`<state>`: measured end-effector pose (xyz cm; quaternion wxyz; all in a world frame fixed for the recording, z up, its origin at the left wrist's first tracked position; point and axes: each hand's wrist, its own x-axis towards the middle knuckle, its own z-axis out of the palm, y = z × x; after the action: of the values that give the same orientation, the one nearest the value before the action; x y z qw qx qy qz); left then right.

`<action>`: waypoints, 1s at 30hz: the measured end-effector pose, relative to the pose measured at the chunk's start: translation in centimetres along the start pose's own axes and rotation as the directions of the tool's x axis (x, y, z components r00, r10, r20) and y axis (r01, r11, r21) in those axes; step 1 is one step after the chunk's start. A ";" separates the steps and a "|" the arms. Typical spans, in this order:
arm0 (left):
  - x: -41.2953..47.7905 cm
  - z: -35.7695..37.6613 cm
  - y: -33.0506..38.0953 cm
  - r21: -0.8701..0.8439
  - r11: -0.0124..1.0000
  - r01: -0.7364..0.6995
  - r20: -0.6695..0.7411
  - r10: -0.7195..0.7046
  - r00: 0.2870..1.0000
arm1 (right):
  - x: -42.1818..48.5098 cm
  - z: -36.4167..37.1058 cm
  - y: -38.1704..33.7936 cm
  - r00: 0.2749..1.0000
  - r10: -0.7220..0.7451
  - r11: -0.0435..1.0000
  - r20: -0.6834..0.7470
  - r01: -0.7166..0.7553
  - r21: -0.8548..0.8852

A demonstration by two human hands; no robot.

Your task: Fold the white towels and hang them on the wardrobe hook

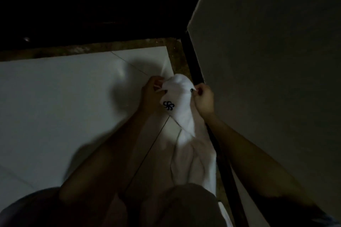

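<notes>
No words or numbers can be read anywhere. The only mark is a dark blue emblem (168,106) of looping, pinwheel-like curls, set on the white towel (181,101) near its left edge. It spells nothing legible.

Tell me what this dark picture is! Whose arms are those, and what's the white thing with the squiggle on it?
There is no machine here, just a person. The one picture comes from a camera worn on the person's head, looking down, so you see their own two arms reaching out. The left hand and the right hand each pinch the top of a white towel, one on each side. The rest of the towel hangs down toward the person. The squiggle is a dark blue emblem on the towel. Underneath is a pale tiled floor, and on the right stands a tall pale panel, perhaps the wardrobe, though the light is too dim to be sure.
</notes>
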<state>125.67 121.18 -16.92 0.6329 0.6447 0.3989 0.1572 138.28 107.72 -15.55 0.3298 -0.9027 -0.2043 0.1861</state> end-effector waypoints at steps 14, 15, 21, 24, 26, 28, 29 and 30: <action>-15.7 -9.2 47.5 0.027 0.903 -0.429 0.321 0.398 0.859 | -12.5 -32.9 -33.2 0.904 -0.414 0.894 0.108 0.382 0.234; -17.1 -10.3 50.5 0.025 0.901 -0.434 0.305 0.406 0.861 | -13.1 -35.1 -36.0 0.887 -0.442 0.884 0.138 0.404 0.235; -25.1 -17.7 67.5 0.015 0.873 -0.488 0.203 0.475 0.856 | -19.4 -46.4 -50.8 0.780 -0.606 0.744 0.155 0.488 0.455; -29.0 -21.3 74.9 0.056 0.829 -0.556 0.160 0.542 0.825 | -22.4 -50.6 -57.5 0.707 -0.700 0.642 0.100 0.562 0.521; -31.6 -23.4 78.6 0.089 0.792 -0.605 0.122 0.594 0.795 | -24.1 -52.6 -61.6 0.669 -0.741 0.595 0.058 0.613 0.519; -34.2 -25.6 81.5 0.114 0.758 -0.643 0.069 0.639 0.766 | -25.9 -54.1 -65.2 0.632 -0.774 0.557 0.041 0.648 0.519; -35.5 -26.6 82.5 0.129 0.744 -0.656 0.047 0.656 0.754 | -26.9 -54.6 -66.7 0.614 -0.789 0.539 0.038 0.660 0.523; -36.7 -27.6 83.4 0.146 0.730 -0.668 0.026 0.672 0.740 | -27.9 -55.0 -68.0 0.595 -0.803 0.519 0.029 0.674 0.526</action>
<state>109.20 124.02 76.79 0.4794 0.7871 0.1591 0.3541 123.79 112.93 74.95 0.5510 -0.5856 -0.5635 0.1896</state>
